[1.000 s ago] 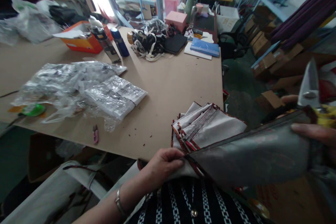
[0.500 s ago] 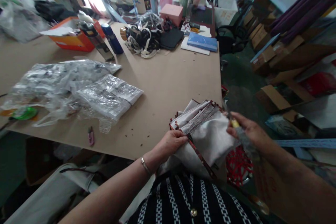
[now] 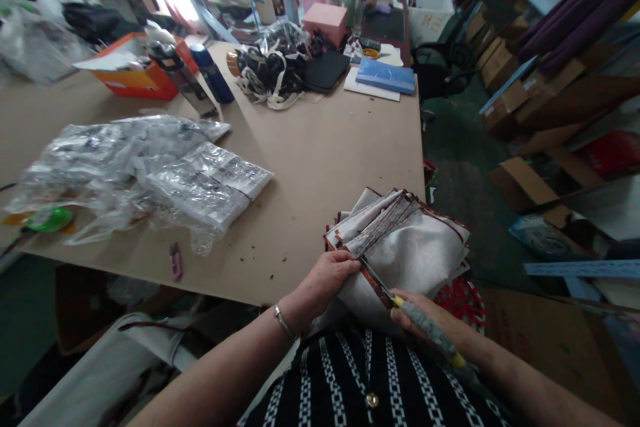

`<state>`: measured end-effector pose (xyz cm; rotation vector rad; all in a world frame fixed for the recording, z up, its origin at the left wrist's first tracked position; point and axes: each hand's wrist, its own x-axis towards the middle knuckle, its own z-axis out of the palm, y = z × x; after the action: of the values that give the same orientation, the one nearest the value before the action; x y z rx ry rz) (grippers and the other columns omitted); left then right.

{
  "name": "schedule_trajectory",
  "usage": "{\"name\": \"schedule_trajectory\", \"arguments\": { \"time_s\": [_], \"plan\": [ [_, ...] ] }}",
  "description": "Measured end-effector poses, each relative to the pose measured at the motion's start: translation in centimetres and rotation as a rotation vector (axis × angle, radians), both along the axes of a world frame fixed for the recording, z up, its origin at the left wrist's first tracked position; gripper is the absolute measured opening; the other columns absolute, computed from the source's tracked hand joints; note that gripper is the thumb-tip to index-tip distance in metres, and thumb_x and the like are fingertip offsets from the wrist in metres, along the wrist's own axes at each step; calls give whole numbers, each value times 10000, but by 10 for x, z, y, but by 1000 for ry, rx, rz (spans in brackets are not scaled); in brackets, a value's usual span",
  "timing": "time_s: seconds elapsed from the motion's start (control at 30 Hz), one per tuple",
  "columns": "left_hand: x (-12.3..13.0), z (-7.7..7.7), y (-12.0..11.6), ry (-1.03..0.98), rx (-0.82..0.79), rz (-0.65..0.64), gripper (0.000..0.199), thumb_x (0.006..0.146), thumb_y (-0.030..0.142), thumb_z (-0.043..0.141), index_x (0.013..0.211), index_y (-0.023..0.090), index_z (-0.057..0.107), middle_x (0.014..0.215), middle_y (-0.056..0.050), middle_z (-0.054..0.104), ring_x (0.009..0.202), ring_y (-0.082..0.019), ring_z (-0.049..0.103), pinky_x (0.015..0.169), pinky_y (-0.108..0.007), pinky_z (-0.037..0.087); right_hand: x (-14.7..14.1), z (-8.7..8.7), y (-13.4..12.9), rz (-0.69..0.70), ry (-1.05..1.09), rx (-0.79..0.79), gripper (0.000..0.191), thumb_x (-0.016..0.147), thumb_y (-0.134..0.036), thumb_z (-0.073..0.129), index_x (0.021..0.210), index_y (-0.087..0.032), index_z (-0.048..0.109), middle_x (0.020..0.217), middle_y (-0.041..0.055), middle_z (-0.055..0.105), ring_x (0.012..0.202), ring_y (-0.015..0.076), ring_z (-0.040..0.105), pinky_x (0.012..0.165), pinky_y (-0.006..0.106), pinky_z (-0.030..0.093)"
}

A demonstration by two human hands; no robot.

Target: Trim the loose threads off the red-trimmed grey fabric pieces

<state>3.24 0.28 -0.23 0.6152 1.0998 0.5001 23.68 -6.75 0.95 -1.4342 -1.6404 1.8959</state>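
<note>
A stack of silvery-white fabric pieces (image 3: 400,247) with dark reddish-brown bound edges lies at the table's right front corner, hanging partly over the edge towards my body. My left hand (image 3: 327,280) pinches the stack's bound edge between thumb and fingers. In my right hand (image 3: 417,313) is a tool with a thin metal shaft and a grey-wrapped handle (image 3: 430,328) with yellow ends. Its shaft lies along the bound edge, with the tip close to my left fingertips. Which kind of tool it is I cannot tell.
Clear plastic bags (image 3: 210,180) and pink thread snips (image 3: 175,261) lie on the table (image 3: 320,147) to the left. Bottles (image 3: 213,73), an orange box (image 3: 135,83) and a blue folder (image 3: 385,75) stand further back. Cardboard boxes (image 3: 530,180) are at the right, beyond a red heap (image 3: 463,300).
My right hand has moved down and left with the tool, from beyond the stack's right side to the bound edge. My left hand has hardly moved.
</note>
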Motion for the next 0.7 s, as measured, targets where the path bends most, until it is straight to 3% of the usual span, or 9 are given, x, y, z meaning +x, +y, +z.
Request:
{"name": "schedule_trajectory", "arguments": {
  "time_s": [0.17, 0.7],
  "plan": [
    [1, 2, -1, 20, 18, -13, 135, 659, 254, 654, 664, 129, 602, 615, -10, 603, 513, -88, 478, 523, -227, 351, -13, 0, 6, -44, 27, 7, 449, 843, -543, 464, 1069, -158, 513, 839, 39, 567, 778, 197, 542, 699, 307, 449],
    [-1, -3, -4, 41, 35, -25, 159, 653, 279, 636, 663, 126, 591, 622, -21, 593, 522, -101, 470, 522, -239, 349, -27, -13, 5, -178, 40, 3, 495, 781, -551, 540, 1041, -132, 584, 826, 54, 609, 788, 234, 574, 686, 319, 454]
  ]
}}
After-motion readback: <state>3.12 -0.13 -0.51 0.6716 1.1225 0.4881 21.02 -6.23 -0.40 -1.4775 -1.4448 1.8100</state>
